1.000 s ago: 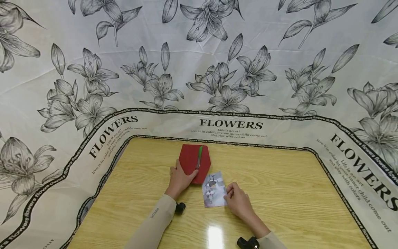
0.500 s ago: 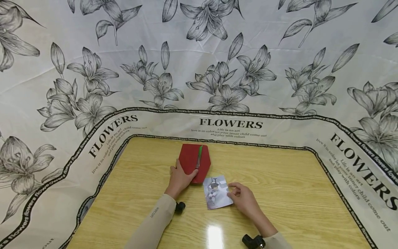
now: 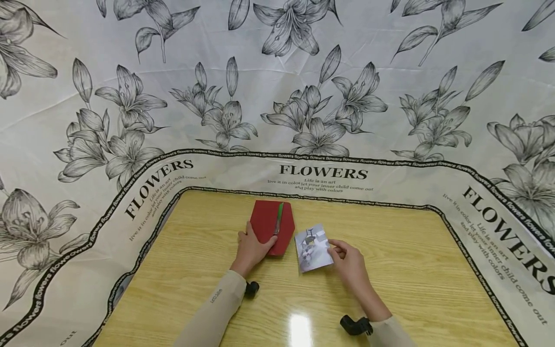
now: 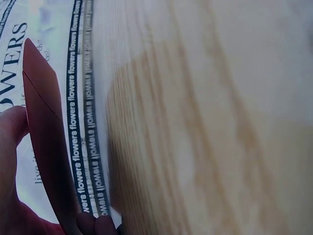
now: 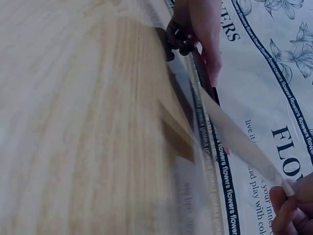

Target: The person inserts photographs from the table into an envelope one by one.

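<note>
My left hand (image 3: 252, 248) holds a red envelope (image 3: 262, 217), its thumb on the front. In the left wrist view the envelope (image 4: 46, 112) stands tilted between thumb and fingers. A slim green-and-silver tool, like a small knife (image 3: 278, 217), lies lengthwise along the envelope's front, its lower end at the thumb. Right of the envelope, my right hand (image 3: 350, 265) pinches a photo card (image 3: 313, 250) by its right edge. That card (image 5: 244, 142) shows edge-on in the right wrist view, pale and apart from the table. The tool's exact kind is unclear.
Both hands are over a light wood-grain table (image 3: 403, 270). A white cloth (image 3: 321, 178) printed with flowers and lettering rises along its back and sides. Each wrist bears a black camera mount (image 3: 355, 325).
The right hand has carried the photo card rightward, then upward in the head view, from the envelope's lower corner to beside its right edge. The left hand and envelope have hardly moved.
</note>
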A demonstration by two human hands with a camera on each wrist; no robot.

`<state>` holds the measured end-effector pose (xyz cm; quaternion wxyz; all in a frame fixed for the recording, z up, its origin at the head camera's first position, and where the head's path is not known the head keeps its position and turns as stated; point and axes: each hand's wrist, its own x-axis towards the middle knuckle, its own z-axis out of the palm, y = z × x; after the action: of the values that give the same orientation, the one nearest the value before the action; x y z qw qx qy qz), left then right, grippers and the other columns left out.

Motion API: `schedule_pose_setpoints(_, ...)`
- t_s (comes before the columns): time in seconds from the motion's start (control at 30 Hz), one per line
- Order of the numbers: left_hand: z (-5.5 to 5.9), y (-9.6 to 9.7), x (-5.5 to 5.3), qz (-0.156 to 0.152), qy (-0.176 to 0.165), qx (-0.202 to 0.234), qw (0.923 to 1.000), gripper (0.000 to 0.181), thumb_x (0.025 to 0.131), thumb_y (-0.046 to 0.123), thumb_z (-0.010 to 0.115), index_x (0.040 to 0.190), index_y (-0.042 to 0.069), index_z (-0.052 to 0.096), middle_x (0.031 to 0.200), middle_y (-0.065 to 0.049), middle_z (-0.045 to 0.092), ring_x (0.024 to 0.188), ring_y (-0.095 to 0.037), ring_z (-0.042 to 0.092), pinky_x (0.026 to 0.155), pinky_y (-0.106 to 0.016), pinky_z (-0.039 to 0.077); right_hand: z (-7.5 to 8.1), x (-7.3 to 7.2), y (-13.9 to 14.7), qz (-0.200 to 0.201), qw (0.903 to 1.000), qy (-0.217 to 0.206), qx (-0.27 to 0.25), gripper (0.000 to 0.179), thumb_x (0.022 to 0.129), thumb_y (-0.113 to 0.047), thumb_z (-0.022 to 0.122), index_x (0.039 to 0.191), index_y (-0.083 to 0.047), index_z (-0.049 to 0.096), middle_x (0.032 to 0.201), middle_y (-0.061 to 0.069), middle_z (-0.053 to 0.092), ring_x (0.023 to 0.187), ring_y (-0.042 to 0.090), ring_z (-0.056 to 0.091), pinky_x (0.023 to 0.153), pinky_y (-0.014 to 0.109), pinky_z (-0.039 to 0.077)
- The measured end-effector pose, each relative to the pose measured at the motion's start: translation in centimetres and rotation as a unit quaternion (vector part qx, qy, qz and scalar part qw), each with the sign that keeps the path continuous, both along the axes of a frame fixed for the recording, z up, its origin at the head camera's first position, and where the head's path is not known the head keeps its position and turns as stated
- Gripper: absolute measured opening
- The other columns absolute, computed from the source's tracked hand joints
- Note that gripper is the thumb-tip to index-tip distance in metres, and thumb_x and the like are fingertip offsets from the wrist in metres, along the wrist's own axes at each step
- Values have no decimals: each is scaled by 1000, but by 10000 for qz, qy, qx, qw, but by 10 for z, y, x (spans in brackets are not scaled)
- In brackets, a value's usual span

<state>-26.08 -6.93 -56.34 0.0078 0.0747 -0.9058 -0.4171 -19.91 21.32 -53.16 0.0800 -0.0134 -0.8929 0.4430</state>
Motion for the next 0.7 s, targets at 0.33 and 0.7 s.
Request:
schedule_pose_setpoints(0.33,2,-2,-1,-21,49,5,10000,116,93,57,79,169,-4,16,144,-39,40,120,-49,60,101,-59,52,6,-23,-6,-215,9948,890,-455,29,105,-9,71,132,-2,75,101,13,77,85,17,64,70,21,51)
schedule_pose_setpoints(0.7,0,1,0,41,27,-28,10000,116,92,57,80,169,-4,17,145,-37,40,123,-47,58,103,-58,52,1,-56,-21,-310,9899,756,-1161,27,102,-6,73,129,1,76,102,20,76,82,10,63,68,17,49)
